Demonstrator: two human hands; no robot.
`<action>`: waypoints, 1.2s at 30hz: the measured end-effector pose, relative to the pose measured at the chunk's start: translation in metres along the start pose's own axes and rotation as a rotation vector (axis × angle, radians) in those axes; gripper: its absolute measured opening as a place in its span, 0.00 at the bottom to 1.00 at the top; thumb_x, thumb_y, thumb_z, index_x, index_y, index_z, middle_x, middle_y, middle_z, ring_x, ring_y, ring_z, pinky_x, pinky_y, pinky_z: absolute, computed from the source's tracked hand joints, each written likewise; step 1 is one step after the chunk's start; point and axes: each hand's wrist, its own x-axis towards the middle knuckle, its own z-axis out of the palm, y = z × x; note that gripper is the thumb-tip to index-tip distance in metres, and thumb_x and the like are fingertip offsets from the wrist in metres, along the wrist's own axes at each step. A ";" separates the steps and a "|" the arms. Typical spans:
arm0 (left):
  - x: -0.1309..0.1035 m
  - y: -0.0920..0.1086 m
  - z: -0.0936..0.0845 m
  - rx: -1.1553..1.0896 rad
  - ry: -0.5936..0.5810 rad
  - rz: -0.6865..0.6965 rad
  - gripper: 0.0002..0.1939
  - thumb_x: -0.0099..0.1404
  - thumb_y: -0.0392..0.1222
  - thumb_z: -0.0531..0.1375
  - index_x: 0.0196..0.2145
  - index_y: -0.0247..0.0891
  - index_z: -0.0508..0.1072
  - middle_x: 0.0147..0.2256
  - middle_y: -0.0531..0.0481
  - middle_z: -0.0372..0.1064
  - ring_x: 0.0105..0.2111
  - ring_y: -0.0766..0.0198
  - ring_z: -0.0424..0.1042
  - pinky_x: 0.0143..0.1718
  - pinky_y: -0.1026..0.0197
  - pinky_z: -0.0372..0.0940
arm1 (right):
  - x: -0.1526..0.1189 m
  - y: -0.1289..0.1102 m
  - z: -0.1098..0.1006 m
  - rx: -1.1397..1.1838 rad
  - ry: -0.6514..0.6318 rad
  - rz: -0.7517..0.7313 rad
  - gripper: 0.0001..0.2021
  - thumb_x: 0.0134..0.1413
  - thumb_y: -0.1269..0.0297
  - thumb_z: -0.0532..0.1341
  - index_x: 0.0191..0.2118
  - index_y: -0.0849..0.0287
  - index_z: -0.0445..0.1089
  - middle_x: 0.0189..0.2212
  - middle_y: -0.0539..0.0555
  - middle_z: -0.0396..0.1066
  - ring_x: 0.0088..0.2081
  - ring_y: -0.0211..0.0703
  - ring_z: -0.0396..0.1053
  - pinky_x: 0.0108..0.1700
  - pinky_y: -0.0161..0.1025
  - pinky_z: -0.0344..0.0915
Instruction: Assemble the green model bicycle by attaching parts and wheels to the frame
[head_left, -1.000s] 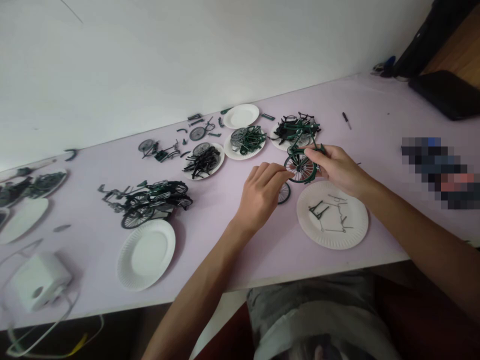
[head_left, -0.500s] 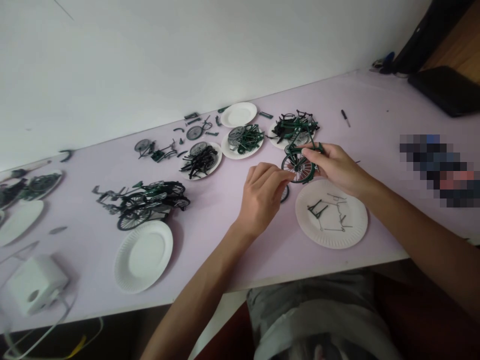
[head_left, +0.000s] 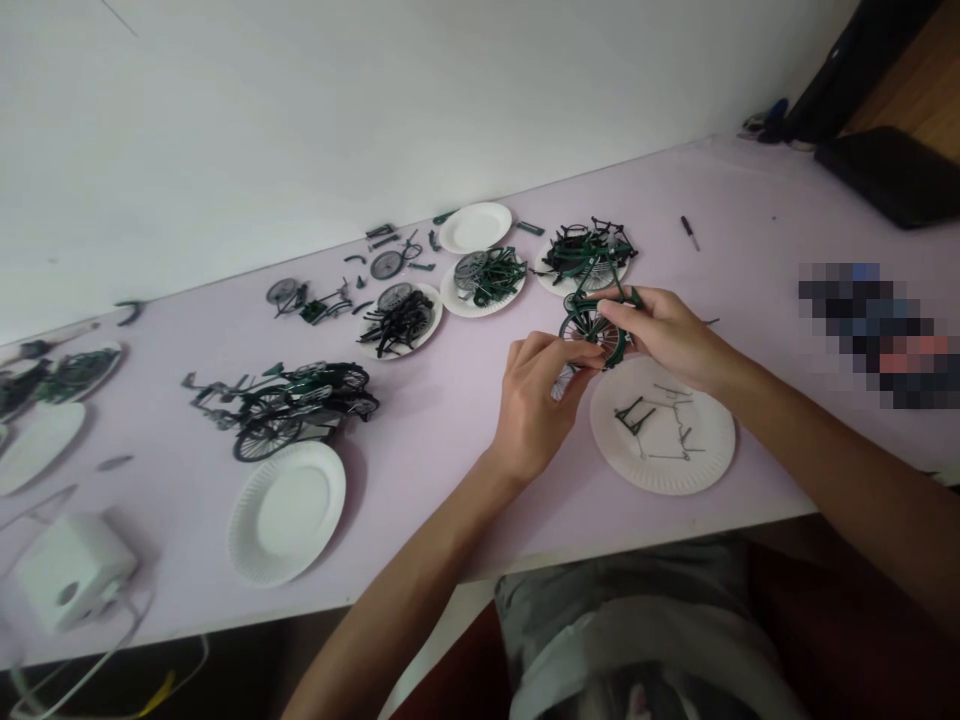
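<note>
My right hand (head_left: 660,325) grips a small green model bicycle (head_left: 581,322) by its frame, the wheel hanging below the fingers. My left hand (head_left: 544,390) is pinched at the lower edge of that wheel; whether a small part sits between its fingertips is too small to tell. Another wheel shows partly behind the left fingers. Just below the right hand lies a white paper plate (head_left: 660,476) with a dark green piece (head_left: 634,415) and thin metal wires. Behind the hands, a plate (head_left: 546,280) bears a pile of green and black parts.
Assembled model bicycles (head_left: 289,400) stand at the left beside a bare plate (head_left: 289,515). More plates of parts (head_left: 401,320) and loose pieces lie along the wall. A screwdriver (head_left: 688,232) is at the back right, a white box (head_left: 75,570) at the front left.
My left hand has moved right along the lower edge of the wheel. The held bicycle has shifted slightly left, with my right hand still around its frame.
</note>
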 end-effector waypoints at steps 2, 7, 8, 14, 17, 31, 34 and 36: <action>0.000 0.000 0.000 -0.007 -0.012 0.006 0.07 0.69 0.30 0.66 0.41 0.40 0.75 0.39 0.52 0.80 0.40 0.61 0.75 0.44 0.54 0.66 | 0.000 -0.001 0.000 -0.005 0.003 0.005 0.15 0.60 0.51 0.69 0.48 0.53 0.76 0.37 0.53 0.76 0.36 0.42 0.75 0.36 0.38 0.76; 0.001 0.002 -0.001 0.000 -0.017 0.018 0.06 0.70 0.31 0.64 0.41 0.40 0.74 0.38 0.53 0.80 0.39 0.62 0.75 0.42 0.55 0.64 | -0.002 -0.004 0.002 -0.014 -0.025 0.013 0.13 0.62 0.51 0.67 0.43 0.54 0.77 0.37 0.53 0.76 0.36 0.42 0.75 0.36 0.39 0.77; 0.002 0.002 -0.001 0.008 -0.015 0.016 0.06 0.70 0.30 0.64 0.41 0.41 0.74 0.38 0.53 0.80 0.39 0.62 0.75 0.42 0.55 0.64 | -0.003 -0.004 0.002 -0.008 -0.041 0.017 0.13 0.63 0.51 0.67 0.43 0.55 0.77 0.37 0.53 0.76 0.35 0.42 0.75 0.36 0.39 0.77; 0.003 0.000 0.001 0.026 0.040 0.012 0.08 0.68 0.30 0.66 0.40 0.40 0.74 0.37 0.55 0.80 0.37 0.63 0.73 0.42 0.56 0.63 | -0.006 0.000 0.010 0.012 -0.124 0.013 0.14 0.64 0.52 0.66 0.46 0.57 0.78 0.37 0.55 0.78 0.38 0.44 0.78 0.39 0.39 0.78; 0.003 -0.001 0.002 0.039 0.048 0.015 0.09 0.67 0.28 0.67 0.40 0.40 0.74 0.36 0.55 0.79 0.36 0.63 0.72 0.42 0.56 0.63 | -0.008 0.001 0.015 -0.022 -0.117 0.004 0.15 0.65 0.56 0.65 0.52 0.58 0.77 0.39 0.56 0.79 0.40 0.44 0.78 0.39 0.38 0.78; 0.002 -0.003 0.006 0.078 0.074 0.061 0.11 0.67 0.28 0.67 0.40 0.41 0.73 0.36 0.57 0.79 0.38 0.63 0.71 0.43 0.56 0.60 | -0.010 0.003 0.017 0.050 -0.232 -0.007 0.19 0.62 0.45 0.66 0.36 0.60 0.74 0.31 0.51 0.72 0.34 0.38 0.74 0.37 0.34 0.75; 0.001 -0.005 0.006 0.090 0.062 0.062 0.10 0.67 0.28 0.66 0.40 0.41 0.73 0.36 0.56 0.78 0.38 0.63 0.70 0.42 0.56 0.60 | -0.010 0.003 0.017 0.050 -0.252 -0.011 0.18 0.62 0.46 0.66 0.37 0.59 0.74 0.32 0.51 0.73 0.36 0.38 0.74 0.37 0.34 0.75; 0.000 -0.006 0.005 0.098 0.042 0.056 0.09 0.68 0.29 0.66 0.40 0.41 0.73 0.36 0.56 0.78 0.37 0.63 0.70 0.41 0.56 0.59 | -0.010 0.003 0.018 0.040 -0.255 -0.025 0.17 0.63 0.47 0.65 0.38 0.59 0.75 0.34 0.51 0.74 0.37 0.38 0.75 0.38 0.34 0.75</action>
